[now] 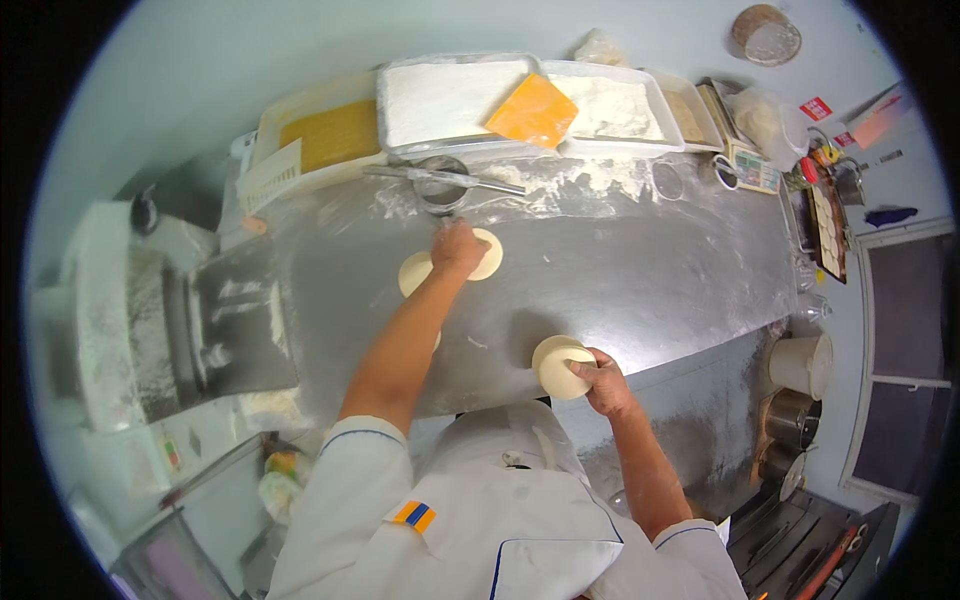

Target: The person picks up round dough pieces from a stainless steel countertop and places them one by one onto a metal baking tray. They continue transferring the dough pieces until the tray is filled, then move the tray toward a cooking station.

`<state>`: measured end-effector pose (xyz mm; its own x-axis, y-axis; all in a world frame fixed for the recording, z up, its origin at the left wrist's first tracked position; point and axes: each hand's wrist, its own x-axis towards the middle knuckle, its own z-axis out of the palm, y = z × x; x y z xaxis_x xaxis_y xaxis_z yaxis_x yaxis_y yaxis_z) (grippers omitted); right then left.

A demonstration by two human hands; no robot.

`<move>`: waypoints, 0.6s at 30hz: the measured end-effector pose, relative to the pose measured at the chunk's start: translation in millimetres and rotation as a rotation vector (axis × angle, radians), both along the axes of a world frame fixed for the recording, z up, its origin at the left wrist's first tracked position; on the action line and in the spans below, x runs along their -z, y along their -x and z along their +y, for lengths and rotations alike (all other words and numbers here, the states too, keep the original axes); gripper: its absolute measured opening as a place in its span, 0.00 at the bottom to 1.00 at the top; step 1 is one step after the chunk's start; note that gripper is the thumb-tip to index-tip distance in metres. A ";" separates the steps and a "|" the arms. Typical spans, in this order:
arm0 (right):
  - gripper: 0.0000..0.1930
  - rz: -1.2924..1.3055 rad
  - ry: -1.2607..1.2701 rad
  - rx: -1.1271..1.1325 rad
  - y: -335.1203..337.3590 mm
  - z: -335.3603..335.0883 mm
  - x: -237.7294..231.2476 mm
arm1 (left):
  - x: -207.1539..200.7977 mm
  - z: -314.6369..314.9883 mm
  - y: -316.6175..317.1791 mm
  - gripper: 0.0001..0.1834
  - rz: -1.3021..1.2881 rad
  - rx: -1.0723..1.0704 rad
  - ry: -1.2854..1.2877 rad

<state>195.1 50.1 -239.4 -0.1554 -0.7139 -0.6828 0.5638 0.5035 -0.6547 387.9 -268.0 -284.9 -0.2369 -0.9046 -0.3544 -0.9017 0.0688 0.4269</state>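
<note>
Over the near edge of the metal table, my right hand (607, 385) is closed on a small stack of flat, pale dough rounds (562, 368), its thumb on top. My left hand (458, 250) reaches far across the table. Its fingers are closed at the edge of one dough round (489, 256), partly hiding it. Just left of that wrist lies another dough round (413, 272), partly covered by the arm. A sliver of pale dough (437, 341) shows beside my left forearm.
A round sieve (440, 188) with a rod across it lies beyond my left hand. White tubs of flour (455, 100) line the back, with an orange sheet (533, 110) over them. A scale (755, 170) stands back right. Left of the metal table (620, 250) is a floury machine (150, 320).
</note>
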 end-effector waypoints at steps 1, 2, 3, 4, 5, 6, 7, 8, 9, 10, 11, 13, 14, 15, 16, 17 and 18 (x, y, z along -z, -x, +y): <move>0.19 0.004 -0.003 0.030 2.8 6.4 0.4 | 1.9 -6.8 1.2 0.37 -0.001 -0.009 -0.060; 0.19 -0.004 -0.007 0.063 5.3 13.4 0.2 | 3.2 -10.9 1.8 0.38 -0.004 -0.017 -0.120; 0.19 -0.029 0.000 0.095 7.3 19.8 0.2 | 4.1 -13.6 1.3 0.38 -0.007 -0.004 -0.065; 0.19 -0.006 -0.022 0.115 9.1 25.1 0.3 | 4.4 -15.4 0.1 0.38 -0.008 0.007 -0.008; 0.19 -0.001 -0.034 0.131 10.2 29.8 0.7 | 4.4 -16.2 -0.6 0.38 -0.011 0.014 0.048; 0.19 -0.008 -0.047 0.145 11.4 32.8 1.4 | 3.4 -21.1 -1.0 0.35 -0.007 0.018 -0.020; 0.19 0.004 -0.042 0.145 12.3 35.2 2.0 | 2.7 -22.7 -1.5 0.35 -0.007 0.020 -0.043; 0.19 0.003 -0.040 0.146 12.6 37.3 2.4 | 2.4 -23.3 -2.5 0.36 -0.004 0.029 -0.072; 0.19 -0.009 -0.038 0.147 12.9 38.6 2.5 | 2.1 -23.8 -3.4 0.36 -0.002 0.036 -0.100; 0.19 -0.003 -0.032 0.148 13.5 38.9 2.3 | 2.2 -23.3 -4.1 0.35 0.032 0.054 -0.086; 0.19 -0.009 -0.027 0.149 13.7 38.5 2.1 | 2.6 -21.4 -5.4 0.34 0.064 0.071 -0.074; 0.18 -0.011 -0.022 0.148 13.1 37.2 0.4 | 2.7 -16.2 -10.2 0.32 0.132 0.102 -0.045; 0.18 -0.006 -0.020 0.145 12.3 35.3 -0.2 | 2.2 -13.2 -12.4 0.31 0.167 0.115 -0.027; 0.18 -0.021 -0.007 0.142 11.0 32.9 -0.9 | 0.8 -10.5 -15.7 0.30 0.200 0.125 -0.008; 0.17 -0.034 -0.003 0.134 9.9 30.7 -1.7 | -1.1 -6.2 -18.0 0.26 0.230 0.100 0.037; 0.18 -0.020 -0.003 0.118 8.4 28.4 -2.3 | -4.4 -4.6 -20.9 0.26 0.248 0.126 -0.030; 0.18 -0.020 0.005 0.106 7.1 26.4 -2.9 | -8.5 -4.0 -23.2 0.26 0.265 0.155 -0.099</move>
<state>188.1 76.5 -236.5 -0.2169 -0.6973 -0.6832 0.6264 0.4374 -0.6452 411.0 -272.0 -276.4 -0.4653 -0.8144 -0.3468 -0.7402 0.1431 0.6570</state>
